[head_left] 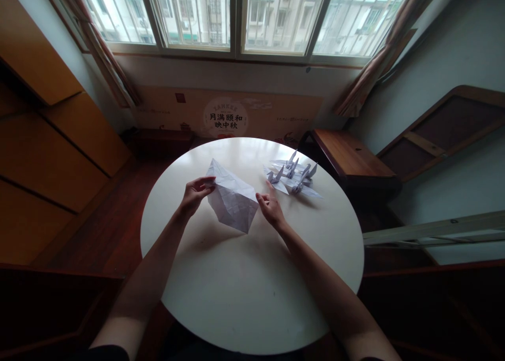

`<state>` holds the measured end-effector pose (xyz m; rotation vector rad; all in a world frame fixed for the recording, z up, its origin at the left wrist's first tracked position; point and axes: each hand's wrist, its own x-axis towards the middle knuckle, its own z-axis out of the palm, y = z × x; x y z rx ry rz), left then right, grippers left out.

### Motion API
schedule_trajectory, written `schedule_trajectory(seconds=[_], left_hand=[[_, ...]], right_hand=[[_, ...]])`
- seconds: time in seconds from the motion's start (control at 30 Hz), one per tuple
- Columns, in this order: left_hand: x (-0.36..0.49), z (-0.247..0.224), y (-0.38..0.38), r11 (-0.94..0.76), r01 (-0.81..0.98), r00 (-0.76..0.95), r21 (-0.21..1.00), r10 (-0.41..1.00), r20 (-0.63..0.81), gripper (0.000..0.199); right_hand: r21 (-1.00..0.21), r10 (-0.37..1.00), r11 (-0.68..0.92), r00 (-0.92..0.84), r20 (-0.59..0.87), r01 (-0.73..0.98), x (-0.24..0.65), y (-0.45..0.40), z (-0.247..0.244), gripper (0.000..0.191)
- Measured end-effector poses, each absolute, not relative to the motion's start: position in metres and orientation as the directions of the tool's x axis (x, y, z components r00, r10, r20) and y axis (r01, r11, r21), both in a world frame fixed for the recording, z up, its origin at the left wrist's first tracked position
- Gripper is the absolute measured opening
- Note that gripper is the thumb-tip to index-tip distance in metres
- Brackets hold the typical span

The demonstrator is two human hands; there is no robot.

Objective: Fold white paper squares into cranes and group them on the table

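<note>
Gripping a creased sheet of white paper [233,197] by its opposite sides, the person holds it above the round white table [244,292], left of the table's middle. The left hand [194,193] pinches the sheet's left side between thumb and fingers; the right hand [270,204] pinches its right edge, with the index finger extended toward the folded paper cranes [294,176]. Fold lines cross the sheet, which bends between the hands, one corner pointing up and another down. The cranes, white with pointed wings, sit clustered on the tabletop just beyond the right hand, close to the table's far right edge. Beyond the table, a printed banner [268,113] with Chinese characters runs beneath the barred window [276,21].
</note>
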<state>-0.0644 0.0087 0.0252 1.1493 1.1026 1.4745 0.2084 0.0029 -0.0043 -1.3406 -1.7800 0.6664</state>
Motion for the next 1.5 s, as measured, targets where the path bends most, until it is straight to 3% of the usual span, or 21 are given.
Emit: schedule_trajectory(seconds=[0.1, 0.2, 0.33, 0.57, 0.7, 0.8, 0.93, 1.07, 1.27, 1.5], left_hand=[[-0.066, 0.025, 0.009, -0.171, -0.131, -0.134, 0.977, 0.979, 0.154, 0.045], [-0.067, 0.024, 0.009, -0.196, -0.086, -0.131, 0.977, 0.974, 0.184, 0.043], [-0.064, 0.025, 0.008, -0.235, 0.041, -0.159, 0.971, 0.958, 0.239, 0.044], [-0.058, 0.038, -0.001, -0.381, 0.257, -0.213, 0.888, 0.874, 0.437, 0.029], [-0.060, 0.037, -0.003, -0.449, 0.420, -0.197, 0.788, 0.803, 0.562, 0.016], [-0.065, 0.030, -0.001, -0.408, 0.620, -0.149, 0.670, 0.777, 0.611, 0.007], [-0.066, 0.019, 0.000, -0.344, 0.803, 0.079, 0.486, 0.870, 0.486, 0.013], [-0.055, 0.012, -0.002, -0.473, 0.746, 0.285, 0.468, 0.863, 0.418, 0.012], [-0.029, -0.003, -0.008, -0.564, 0.553, 0.438, 0.613, 0.823, 0.361, 0.031], [-0.024, -0.011, -0.008, -0.588, 0.695, 0.589, 0.414, 0.795, 0.142, 0.045]], right_hand=[[-0.889, 0.955, 0.294, -0.145, 0.258, 0.351, 0.207, 0.002, 0.000, 0.062], [-0.872, 0.926, 0.377, -0.124, 0.356, 0.311, 0.206, 0.001, 0.002, 0.064], [-0.825, 0.899, 0.428, -0.084, 0.429, 0.370, 0.208, 0.003, 0.000, 0.070], [-0.726, 0.827, 0.518, -0.049, 0.560, 0.452, 0.208, -0.001, 0.003, 0.034], [-0.640, 0.777, 0.531, -0.018, 0.629, 0.555, 0.211, -0.006, 0.011, 0.027], [-0.563, 0.767, 0.521, -0.061, 0.639, 0.642, 0.214, -0.007, 0.012, 0.024], [-0.423, 0.811, 0.491, -0.222, 0.542, 0.761, 0.214, -0.008, 0.010, 0.017], [-0.327, 0.792, 0.571, -0.402, 0.458, 0.753, 0.209, -0.012, 0.009, 0.021], [-0.285, 0.652, 0.757, -0.647, 0.395, 0.588, 0.204, -0.011, -0.002, 0.032], [-0.368, 0.723, 0.689, -0.618, 0.308, 0.624, 0.207, -0.002, -0.011, 0.023]])
